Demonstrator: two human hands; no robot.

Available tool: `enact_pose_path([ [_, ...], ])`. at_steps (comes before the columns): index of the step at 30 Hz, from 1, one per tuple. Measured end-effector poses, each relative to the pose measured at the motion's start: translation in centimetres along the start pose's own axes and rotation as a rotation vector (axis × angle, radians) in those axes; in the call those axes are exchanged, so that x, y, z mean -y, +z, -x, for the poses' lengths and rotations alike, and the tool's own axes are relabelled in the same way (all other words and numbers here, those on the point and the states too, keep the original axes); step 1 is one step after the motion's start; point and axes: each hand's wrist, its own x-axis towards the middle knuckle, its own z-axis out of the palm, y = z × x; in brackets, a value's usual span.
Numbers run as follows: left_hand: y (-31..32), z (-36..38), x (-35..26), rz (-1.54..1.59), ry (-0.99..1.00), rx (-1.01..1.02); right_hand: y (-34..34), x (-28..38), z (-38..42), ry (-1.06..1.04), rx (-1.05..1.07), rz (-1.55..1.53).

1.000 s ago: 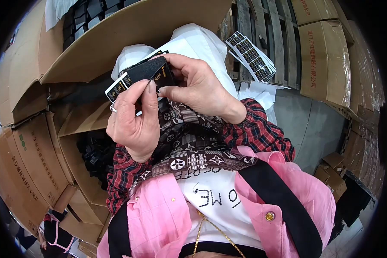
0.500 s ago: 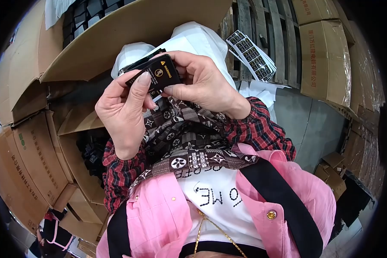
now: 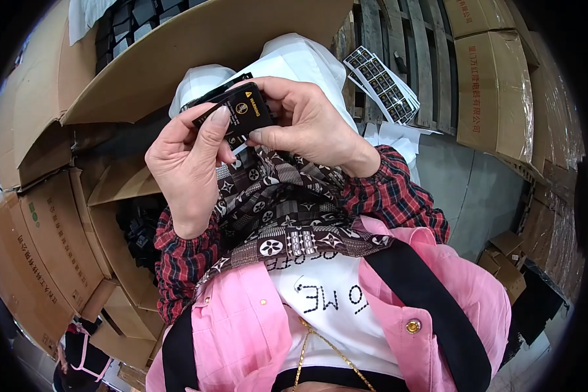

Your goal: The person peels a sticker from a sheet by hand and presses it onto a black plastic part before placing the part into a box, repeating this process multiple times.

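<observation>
Between both hands, above my lap, is a black flat case (image 3: 245, 117) with a yellow WARNING label on its upper face. My left hand (image 3: 189, 157) pinches its left side, the thumb lying on the labelled face. At the opposite edge my right hand (image 3: 313, 124) grips with thumb below and fingers curled over the top. The fingertips behind the case are hidden. Just beyond it, part of a black-and-white label sheet (image 3: 209, 93) rests on the white cloth (image 3: 300, 59) over my knees.
Sheets of black labels (image 3: 385, 88) lie on a wooden pallet (image 3: 411, 39) at upper right. A large carton (image 3: 196, 46) stands in front, with black boxes (image 3: 134, 26) behind its wall. An open carton at left holds black parts (image 3: 140, 228). Stacked cartons (image 3: 496, 91) stand right.
The case has turned slightly in my fingers, and its label is tilted a little differently. Both hands keep their hold, with only small shifts.
</observation>
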Motion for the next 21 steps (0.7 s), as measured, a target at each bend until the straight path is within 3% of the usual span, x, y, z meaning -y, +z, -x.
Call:
enact_pose_path([
  [9, 0.2, -0.1, -0.1, -0.017, -0.013, -0.012, -0.1, -0.1, 0.0, -0.001, -0.004, 0.01],
  [21, 1.3, 0.7, 0.6, -0.121, 0.139, -0.111, 1.0, -0.2, 0.3, -0.037, -0.099, -0.062],
])
